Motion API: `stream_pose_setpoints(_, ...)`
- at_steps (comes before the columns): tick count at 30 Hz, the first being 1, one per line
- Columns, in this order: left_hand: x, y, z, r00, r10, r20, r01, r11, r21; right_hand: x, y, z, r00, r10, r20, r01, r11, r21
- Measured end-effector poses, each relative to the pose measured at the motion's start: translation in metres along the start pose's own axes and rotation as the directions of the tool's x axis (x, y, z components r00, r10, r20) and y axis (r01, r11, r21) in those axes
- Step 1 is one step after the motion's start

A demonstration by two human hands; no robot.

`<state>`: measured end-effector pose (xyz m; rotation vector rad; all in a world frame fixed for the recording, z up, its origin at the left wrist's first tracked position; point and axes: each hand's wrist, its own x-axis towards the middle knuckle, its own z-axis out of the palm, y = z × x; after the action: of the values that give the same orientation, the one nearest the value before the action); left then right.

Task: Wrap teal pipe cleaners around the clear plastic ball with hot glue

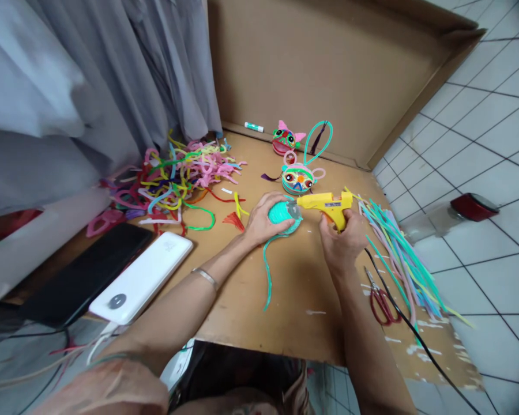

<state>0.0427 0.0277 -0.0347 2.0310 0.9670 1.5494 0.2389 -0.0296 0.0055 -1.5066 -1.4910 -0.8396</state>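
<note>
My left hand [263,219] grips a rounded form wrapped in turquoise pipe cleaner [282,213], with a greyish uncovered patch at its upper right. A loose turquoise strand [267,271] trails from it down the table. My right hand [343,236] is closed around the handle of a yellow glue gun [328,202]. Its nozzle points left and meets, or nearly meets, the bare patch; I cannot tell which. Just beyond stands a finished-looking turquoise animal head [297,180] with big eyes and a looped handle. Behind that sits a red and green head with pink ears [283,139].
Tangled pipe cleaners [190,173] heap at the left; straight ones [398,253] lie at the right beside red-handled scissors [383,305] and a black cord [432,357]. A white power bank [142,276] and black phone-like slab [86,271] sit left. A glue stick [254,127] lies at the back.
</note>
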Motion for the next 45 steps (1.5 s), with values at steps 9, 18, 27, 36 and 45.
stream_pose_setpoints(9,0.0,-0.002,0.0,1.0,-0.015,-0.003,0.015,1.0,0.011,0.001,-0.002,-0.005,0.996,0.008,0.09,-0.008,1.0,-0.001)
stream_pose_setpoints(18,0.0,-0.002,0.001,1.0,-0.009,-0.008,0.009,1.0,0.03,0.001,-0.005,-0.007,0.993,0.002,0.122,-0.008,0.999,0.047)
stream_pose_setpoints(27,0.0,-0.001,0.001,1.0,-0.012,-0.006,0.012,1.0,0.021,0.0,-0.004,-0.006,0.99,0.013,0.14,-0.024,0.997,0.076)
stream_pose_setpoints(36,-0.001,-0.002,-0.001,1.0,-0.012,0.02,0.011,1.0,0.023,0.002,-0.006,-0.009,0.99,-0.008,0.144,-0.001,0.998,0.062)
stream_pose_setpoints(45,-0.001,-0.001,-0.002,1.0,0.01,0.019,-0.01,1.0,0.007,0.006,-0.004,-0.014,0.986,-0.01,0.164,-0.004,0.996,0.085)
